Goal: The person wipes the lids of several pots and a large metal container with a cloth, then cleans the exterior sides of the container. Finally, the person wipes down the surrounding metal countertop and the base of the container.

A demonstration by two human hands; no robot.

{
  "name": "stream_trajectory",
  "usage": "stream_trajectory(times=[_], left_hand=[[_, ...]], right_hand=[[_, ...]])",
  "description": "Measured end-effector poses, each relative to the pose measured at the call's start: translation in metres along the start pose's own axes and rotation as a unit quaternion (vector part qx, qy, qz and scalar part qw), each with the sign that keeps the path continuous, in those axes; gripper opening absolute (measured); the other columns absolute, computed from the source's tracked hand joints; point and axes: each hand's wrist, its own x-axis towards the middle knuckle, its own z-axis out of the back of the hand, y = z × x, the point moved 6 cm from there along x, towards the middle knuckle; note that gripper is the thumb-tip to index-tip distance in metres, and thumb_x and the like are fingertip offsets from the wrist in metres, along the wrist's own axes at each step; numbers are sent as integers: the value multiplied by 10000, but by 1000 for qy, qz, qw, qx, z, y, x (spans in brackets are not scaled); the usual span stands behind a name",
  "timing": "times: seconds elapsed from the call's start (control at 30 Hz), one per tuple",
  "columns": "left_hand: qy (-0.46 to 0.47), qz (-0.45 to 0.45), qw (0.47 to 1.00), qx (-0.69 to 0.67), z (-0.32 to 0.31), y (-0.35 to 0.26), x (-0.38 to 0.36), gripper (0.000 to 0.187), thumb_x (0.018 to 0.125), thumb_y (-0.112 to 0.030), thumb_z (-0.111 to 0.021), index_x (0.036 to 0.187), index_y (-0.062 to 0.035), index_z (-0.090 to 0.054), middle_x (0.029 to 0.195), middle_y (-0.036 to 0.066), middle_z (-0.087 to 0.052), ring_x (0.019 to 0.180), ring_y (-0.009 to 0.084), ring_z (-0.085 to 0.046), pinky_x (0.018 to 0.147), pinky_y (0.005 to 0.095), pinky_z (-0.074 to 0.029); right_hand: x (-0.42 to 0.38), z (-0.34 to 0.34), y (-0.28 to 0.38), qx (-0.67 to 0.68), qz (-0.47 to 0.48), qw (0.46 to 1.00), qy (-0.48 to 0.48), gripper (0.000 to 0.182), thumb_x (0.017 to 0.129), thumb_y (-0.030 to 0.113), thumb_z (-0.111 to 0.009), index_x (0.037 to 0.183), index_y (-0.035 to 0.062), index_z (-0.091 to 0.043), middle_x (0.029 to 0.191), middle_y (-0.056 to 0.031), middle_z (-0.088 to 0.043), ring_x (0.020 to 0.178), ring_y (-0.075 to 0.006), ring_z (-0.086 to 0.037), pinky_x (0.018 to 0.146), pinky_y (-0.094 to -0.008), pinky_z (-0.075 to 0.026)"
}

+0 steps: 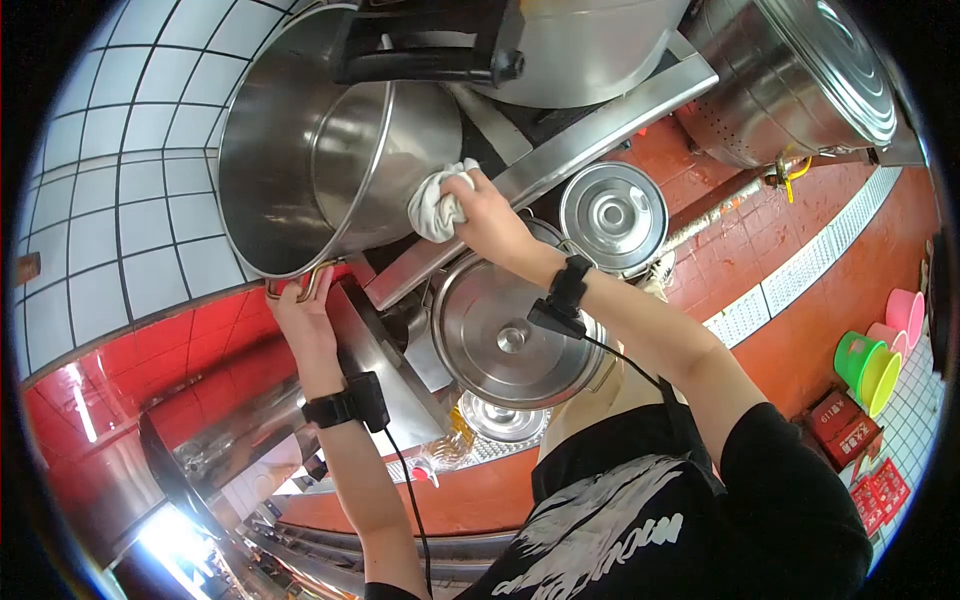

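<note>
A large stainless steel stockpot (pixel 300 150) lies tipped on its side on a steel counter (pixel 600 120), its mouth facing me. My left hand (pixel 300 310) grips the pot's handle at the rim. My right hand (pixel 485 215) presses a crumpled white cloth (pixel 438 205) against the pot's outer wall near its base. Both wrists carry black bands with cables.
Two lidded steel pots (pixel 510 335) (pixel 613 215) stand below the counter. Another big pot (pixel 800 80) sits at upper right. Coloured plastic buckets (pixel 880 350) and red boxes (pixel 835 425) rest on the red tiled floor. White tiled wall (pixel 120 200) at left.
</note>
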Motion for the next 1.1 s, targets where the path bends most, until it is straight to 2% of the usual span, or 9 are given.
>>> stream_trajectory(times=[0.1, 0.23, 0.3, 0.43, 0.53, 0.67, 0.83, 0.9, 1.1], left_hand=[[21, 16, 1000, 4, 8, 2, 13, 534, 793, 73, -435, 1310, -56, -390, 1236, 132, -526, 1126, 339, -576, 1006, 566, -503], [17, 14, 1000, 11, 13, -2, 16, 551, 776, 55, -437, 1313, -59, -386, 1273, 155, -524, 1143, 377, -573, 1012, 573, -493], [16, 13, 1000, 11, 12, -1, 15, 556, 770, 48, -441, 1313, -60, -384, 1285, 161, -521, 1144, 386, -573, 1012, 575, -491], [-2, 6, 1000, 15, 13, -1, 14, 559, 764, 43, -442, 1310, -61, -385, 1282, 175, -518, 1148, 394, -572, 1006, 581, -492], [4, 5, 1000, 12, 13, -3, 15, 560, 764, 49, -439, 1310, -57, -383, 1288, 179, -512, 1153, 397, -570, 1013, 584, -487], [-4, 12, 1000, 11, 15, -2, 16, 574, 762, 59, -435, 1323, -48, -377, 1318, 181, -493, 1171, 395, -561, 1029, 585, -477], [24, 16, 999, 23, 19, -5, 18, 593, 759, 59, -433, 1341, -47, -382, 1341, 172, -483, 1201, 373, -543, 1030, 581, -477], [26, 15, 999, 31, 23, -8, 20, 599, 757, 59, -433, 1345, -48, -385, 1344, 166, -485, 1210, 363, -537, 1028, 578, -478], [43, 24, 998, 38, 42, -6, 30, 529, 794, 39, -474, 1317, -19, -423, 1275, 187, -559, 1173, 366, -582, 1048, 535, -477]], right_hand=[[-1, 6, -17, 61, -148, 987, 9, 427, 741, -1, -637, 1150, 93, -558, 1151, -227, -542, 1037, -445, -574, 874, -450, -478], [22, 40, 28, 115, -132, 974, -141, 432, 759, 9, -614, 1177, 73, -529, 1120, -250, -516, 964, -473, -570, 866, -485, -486], [30, 53, 66, 127, -19, 972, -196, 539, 742, -27, -632, 1249, 93, -496, 1128, -247, -476, 1024, -472, -532, 915, -474, -466], [32, 28, 67, 57, 18, 987, -147, 659, 739, -42, -651, 1345, 86, -428, 1159, -283, -455, 1086, -482, -505, 959, -491, -442], [22, 12, 21, 54, -79, 990, -104, 706, 784, 16, -644, 1396, -46, -298, 1226, -373, -468, 1105, -530, -504, 943, -498, -452], [24, 6, -22, 85, -188, 978, 15, 618, 808, 115, -616, 1325, -93, -348, 1090, -392, -552, 1003, -532, -570, 875, -513, -484], [39, 34, 19, 119, -161, 976, -88, 561, 802, 100, -621, 1305, -56, -425, 1133, -349, -551, 1013, -515, -570, 893, -495, -484], [43, 54, 61, 102, 17, 976, -194, 628, 788, 72, -633, 1364, -24, -402, 1189, -331, -513, 1040, -498, -561, 914, -476, -480], [37, 39, 35, 54, -44, 987, -143, 706, 788, 142, -654, 1443, 65, -402, 1188, -297, -520, 1014, -474, -577, 906, -478, -487]])
